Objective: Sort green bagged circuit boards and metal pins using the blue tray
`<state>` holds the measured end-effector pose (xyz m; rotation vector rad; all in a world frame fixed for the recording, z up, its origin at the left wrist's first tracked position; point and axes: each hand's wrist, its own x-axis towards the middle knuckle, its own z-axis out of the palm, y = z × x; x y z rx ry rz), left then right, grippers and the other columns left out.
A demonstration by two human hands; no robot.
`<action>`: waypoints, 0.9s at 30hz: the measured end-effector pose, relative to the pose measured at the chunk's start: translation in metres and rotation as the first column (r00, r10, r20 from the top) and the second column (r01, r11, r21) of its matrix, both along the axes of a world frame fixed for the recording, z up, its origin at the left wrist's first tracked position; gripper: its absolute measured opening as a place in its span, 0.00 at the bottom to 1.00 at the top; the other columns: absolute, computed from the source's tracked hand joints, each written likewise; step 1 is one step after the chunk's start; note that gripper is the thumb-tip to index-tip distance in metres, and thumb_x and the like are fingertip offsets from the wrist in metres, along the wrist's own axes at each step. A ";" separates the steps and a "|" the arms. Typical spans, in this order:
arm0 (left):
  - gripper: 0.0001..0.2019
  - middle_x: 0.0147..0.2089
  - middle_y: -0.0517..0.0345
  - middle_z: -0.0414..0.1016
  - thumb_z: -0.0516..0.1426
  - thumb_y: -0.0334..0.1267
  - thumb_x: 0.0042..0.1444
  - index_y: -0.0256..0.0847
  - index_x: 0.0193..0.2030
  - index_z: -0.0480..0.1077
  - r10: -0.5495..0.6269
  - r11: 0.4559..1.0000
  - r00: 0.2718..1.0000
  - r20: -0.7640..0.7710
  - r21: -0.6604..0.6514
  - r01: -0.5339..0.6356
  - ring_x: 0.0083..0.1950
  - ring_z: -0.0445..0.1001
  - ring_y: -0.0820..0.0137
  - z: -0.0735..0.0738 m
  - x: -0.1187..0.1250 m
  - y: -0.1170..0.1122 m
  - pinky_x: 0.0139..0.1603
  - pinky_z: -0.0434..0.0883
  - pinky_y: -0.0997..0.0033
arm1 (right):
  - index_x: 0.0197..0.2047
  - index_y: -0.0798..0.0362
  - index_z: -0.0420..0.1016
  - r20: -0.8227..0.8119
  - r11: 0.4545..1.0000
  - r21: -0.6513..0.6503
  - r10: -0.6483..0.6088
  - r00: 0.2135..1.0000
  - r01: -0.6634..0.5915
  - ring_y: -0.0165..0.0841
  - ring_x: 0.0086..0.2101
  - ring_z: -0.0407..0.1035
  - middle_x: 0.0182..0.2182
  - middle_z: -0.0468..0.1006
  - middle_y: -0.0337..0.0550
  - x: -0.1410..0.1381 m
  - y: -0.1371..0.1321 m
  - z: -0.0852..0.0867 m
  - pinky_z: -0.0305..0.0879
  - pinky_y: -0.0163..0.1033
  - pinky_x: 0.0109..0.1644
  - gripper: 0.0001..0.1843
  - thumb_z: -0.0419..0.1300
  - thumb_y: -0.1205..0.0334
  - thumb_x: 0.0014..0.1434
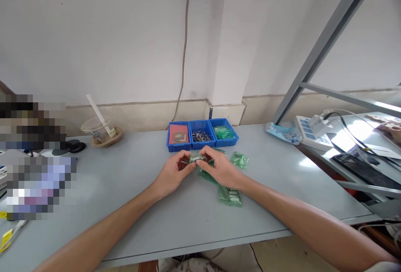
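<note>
My left hand [171, 173] and my right hand [220, 167] meet over the grey table, thumbs and fingers closed on a small plastic bag [194, 159] with light metal-looking pieces. The fingers partly cover it, so its contents are not clear. Beneath and beside my right hand lie several green plastic packets; one packet [231, 197] near my right wrist shows silvery bars, and another green packet [239, 159] is farther right. Just beyond my hands, three joined blue bins hold a pink sheet [176, 130], loose metal screws or nails [201, 136] and green plastic bags [224, 132].
At the back left a plastic cup [97, 128] with a straw sits in a brown holder. A blue-white wrapper [283, 133] and a power strip [311, 132] lie at the right, near a grey metal frame [316, 50]. The table's front edge [200, 247] runs below my arms.
</note>
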<state>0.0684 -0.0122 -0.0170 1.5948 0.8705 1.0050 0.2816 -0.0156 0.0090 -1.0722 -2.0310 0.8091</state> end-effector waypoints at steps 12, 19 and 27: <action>0.14 0.43 0.57 0.75 0.54 0.41 0.71 0.47 0.61 0.65 0.122 0.989 0.992 0.038 0.081 -0.125 0.44 0.74 0.66 0.001 -0.002 -0.005 0.49 0.70 0.66 | 0.48 0.47 0.69 -0.113 0.999 0.009 -0.035 0.993 0.037 0.34 0.36 0.66 0.38 0.72 0.40 0.002 0.003 -0.001 0.64 0.40 0.39 0.07 0.51 0.59 0.73; 0.11 0.36 0.59 0.78 0.62 0.44 0.65 0.47 0.52 0.76 0.215 0.970 0.969 -0.122 0.143 -0.197 0.36 0.73 0.66 0.001 -0.005 -0.005 0.37 0.67 0.69 | 0.50 0.46 0.72 -0.035 0.999 0.052 -0.008 0.999 0.010 0.35 0.38 0.67 0.46 0.73 0.43 0.003 0.005 -0.003 0.68 0.42 0.44 0.07 0.59 0.60 0.69; 0.13 0.40 0.56 0.75 0.58 0.50 0.69 0.43 0.42 0.78 0.302 0.930 0.944 -0.131 0.259 -0.261 0.38 0.69 0.66 0.009 -0.005 -0.009 0.39 0.64 0.69 | 0.45 0.46 0.66 -0.057 1.000 -0.004 0.019 0.998 -0.019 0.34 0.36 0.65 0.36 0.73 0.37 0.001 0.004 0.000 0.64 0.40 0.41 0.08 0.55 0.52 0.74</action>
